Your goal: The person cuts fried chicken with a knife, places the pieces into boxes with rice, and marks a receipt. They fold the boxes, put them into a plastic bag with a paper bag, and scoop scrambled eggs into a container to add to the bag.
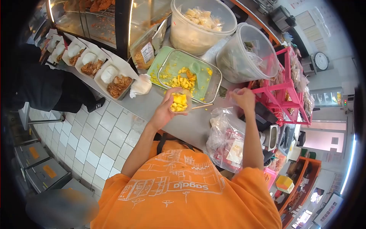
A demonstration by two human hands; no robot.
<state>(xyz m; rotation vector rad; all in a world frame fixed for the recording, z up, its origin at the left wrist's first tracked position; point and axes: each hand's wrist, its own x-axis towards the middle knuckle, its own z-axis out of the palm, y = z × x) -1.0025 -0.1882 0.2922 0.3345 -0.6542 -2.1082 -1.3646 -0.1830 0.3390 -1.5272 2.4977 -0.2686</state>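
My left hand [164,110] holds a small clear cup [179,102] filled with yellow fruit pieces, just above the grey counter [190,124]. My right hand [243,99] hovers to the right over the counter, its fingers pinched on a small clear plastic piece [231,92] that is hard to make out. Behind the cup, a metal tray [213,82] holds more yellow fruit pieces [182,80] and a green scoop [195,68]. A thin wooden stick [202,106] lies on the counter beside the cup.
Two large clear tubs [198,34] [248,57] stand behind the tray. A pink rack [284,91] is at the right, and a plastic bag of packets [227,141] sits near my right arm. Boxes of rice and fried food [114,80] line the left, beside a glass display case [99,26] and a person in dark clothes [45,87].
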